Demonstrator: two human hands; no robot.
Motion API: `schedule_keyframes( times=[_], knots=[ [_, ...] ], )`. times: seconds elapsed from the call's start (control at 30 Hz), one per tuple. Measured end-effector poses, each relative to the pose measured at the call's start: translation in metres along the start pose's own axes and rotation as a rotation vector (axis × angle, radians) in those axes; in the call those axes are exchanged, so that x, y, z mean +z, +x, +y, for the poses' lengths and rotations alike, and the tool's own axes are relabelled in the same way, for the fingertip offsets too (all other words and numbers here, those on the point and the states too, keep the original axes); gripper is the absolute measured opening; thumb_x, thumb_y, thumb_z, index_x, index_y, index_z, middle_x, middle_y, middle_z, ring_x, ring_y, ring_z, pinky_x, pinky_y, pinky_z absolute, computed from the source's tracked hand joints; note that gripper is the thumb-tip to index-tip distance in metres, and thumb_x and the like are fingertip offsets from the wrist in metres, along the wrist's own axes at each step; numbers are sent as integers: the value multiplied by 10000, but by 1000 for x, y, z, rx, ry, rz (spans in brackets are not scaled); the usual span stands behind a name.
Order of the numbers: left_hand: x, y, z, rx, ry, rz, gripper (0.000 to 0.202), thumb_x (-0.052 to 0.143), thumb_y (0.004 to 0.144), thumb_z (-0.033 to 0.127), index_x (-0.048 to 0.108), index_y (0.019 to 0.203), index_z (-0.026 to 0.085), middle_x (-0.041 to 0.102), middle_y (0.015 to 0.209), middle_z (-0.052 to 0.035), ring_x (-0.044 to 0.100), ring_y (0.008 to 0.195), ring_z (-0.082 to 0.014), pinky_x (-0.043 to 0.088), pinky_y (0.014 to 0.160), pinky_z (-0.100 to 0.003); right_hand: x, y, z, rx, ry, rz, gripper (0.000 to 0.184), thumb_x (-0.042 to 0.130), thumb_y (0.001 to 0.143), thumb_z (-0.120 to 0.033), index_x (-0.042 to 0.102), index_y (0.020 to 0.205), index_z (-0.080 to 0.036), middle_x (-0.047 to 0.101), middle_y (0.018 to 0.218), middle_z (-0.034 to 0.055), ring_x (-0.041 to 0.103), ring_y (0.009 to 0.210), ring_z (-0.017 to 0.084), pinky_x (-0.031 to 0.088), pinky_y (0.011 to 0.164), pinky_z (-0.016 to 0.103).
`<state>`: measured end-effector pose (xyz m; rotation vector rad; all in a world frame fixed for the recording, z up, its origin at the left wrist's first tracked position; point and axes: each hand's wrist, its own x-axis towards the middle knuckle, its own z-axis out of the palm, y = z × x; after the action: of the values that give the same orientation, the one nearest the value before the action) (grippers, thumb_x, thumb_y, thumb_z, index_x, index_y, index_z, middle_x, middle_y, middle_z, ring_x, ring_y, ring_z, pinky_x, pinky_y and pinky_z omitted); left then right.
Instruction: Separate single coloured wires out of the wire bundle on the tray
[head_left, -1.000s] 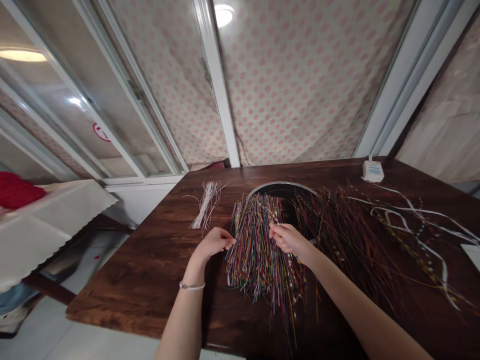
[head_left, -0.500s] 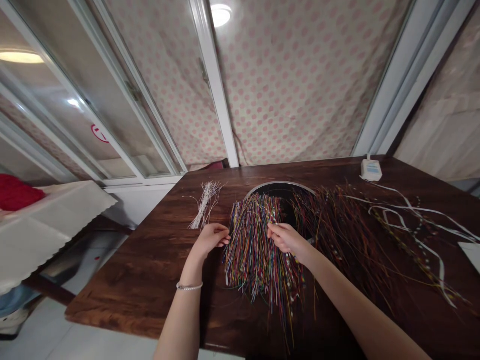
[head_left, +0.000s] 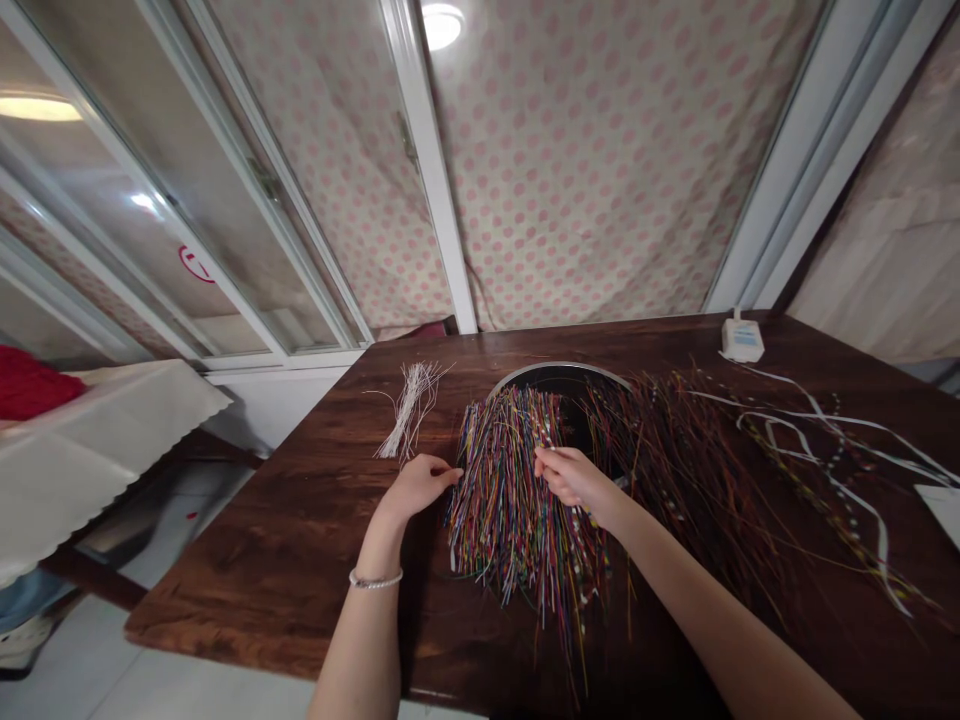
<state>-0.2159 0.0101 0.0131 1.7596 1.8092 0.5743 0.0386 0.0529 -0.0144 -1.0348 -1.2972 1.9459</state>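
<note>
A thick bundle of thin multicoloured cords [head_left: 499, 500] lies in the middle of the table, partly over a dark round tray with a pale rim [head_left: 559, 368]. Above it, my right hand [head_left: 571, 482] is closed in a pinch on some strands at the bundle's right side, a white-dotted one among them. My left hand [head_left: 421, 484] is at the left edge of the bundle, its fingers pressed together and their tips touching the outer strands. Whether it grips any strand is hidden. A small bunch of white cords [head_left: 409, 408] lies just beyond my left hand.
Loose dark red and brown cords [head_left: 697, 470] spread right of the tray. Farther right are white flat strips [head_left: 879, 530] and a white box-like device [head_left: 742, 338]. A cloth-covered table [head_left: 127, 440] stands at the left. Behind is a sliding window with a dotted curtain [head_left: 592, 180].
My left hand has turned slightly, and its fingers are now closer together against the bundle's edge. My right hand stays almost in place. The view has shifted very slightly.
</note>
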Motion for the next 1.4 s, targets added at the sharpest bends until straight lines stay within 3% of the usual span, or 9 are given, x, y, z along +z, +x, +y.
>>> schedule_keyframes(
  times=[0.23,0.47,0.6,0.73,0.87,1.07,1.2,1.3,1.4],
  knots=[
    [2,-1,4,22,17,-53,239,582,648,358,685,628,143,636,669,-45,553,676,-180,388,648,-263,1,-3,-2,-14,-10,11,338,503,758,-481,485,641,-164,241,390,-116,157,301,18,76,299,171],
    [-9,-16,48,282,-268,252,202,572,733,345,638,677,162,579,812,-57,521,800,-168,403,758,-276,8,-8,-7,-21,36,-37,374,520,751,-515,521,676,-149,224,392,-119,146,308,19,65,305,179],
    [16,-30,81,501,-290,124,180,531,801,295,626,738,156,557,813,-58,521,776,-149,415,733,-266,22,-20,-17,-7,105,-184,450,458,765,-588,544,742,-147,179,391,-128,109,318,22,64,315,179],
    [45,-38,97,670,-219,68,131,495,817,201,609,766,162,594,871,-66,538,829,-151,413,794,-289,29,-27,-19,14,116,-146,449,515,730,-586,424,575,-175,183,382,-122,125,315,14,69,320,180],
    [52,-41,99,803,-99,100,120,492,794,153,608,785,182,615,940,-69,534,901,-175,399,845,-333,22,-26,-18,-44,158,-83,374,616,702,-473,439,581,-166,240,399,-112,144,327,10,75,322,180],
    [63,-53,108,932,-92,-136,139,485,798,159,620,769,179,650,887,-60,563,881,-159,407,859,-307,7,-20,-23,-70,290,-74,278,569,748,-445,498,731,-177,203,438,-109,121,353,35,104,322,182],
    [62,-50,106,758,-281,-254,183,532,806,298,622,721,163,646,722,-44,584,680,-123,447,688,-232,-5,-20,-31,-85,379,-77,311,494,794,-424,363,627,-197,227,496,-85,84,373,48,98,321,197],
    [45,-32,83,388,-368,26,342,417,849,397,604,705,150,615,641,-39,545,558,-116,426,561,-221,-10,-21,-35,-128,381,-60,316,499,790,-405,340,621,-191,328,556,-66,80,376,34,85,329,200],
    [24,-8,47,112,-185,282,278,466,807,382,618,735,160,621,637,-33,559,602,-143,416,603,-237,-9,-22,-33,-151,309,-24,288,536,765,-421,390,665,-193,326,520,-77,92,362,30,80,334,201]
  ],
)
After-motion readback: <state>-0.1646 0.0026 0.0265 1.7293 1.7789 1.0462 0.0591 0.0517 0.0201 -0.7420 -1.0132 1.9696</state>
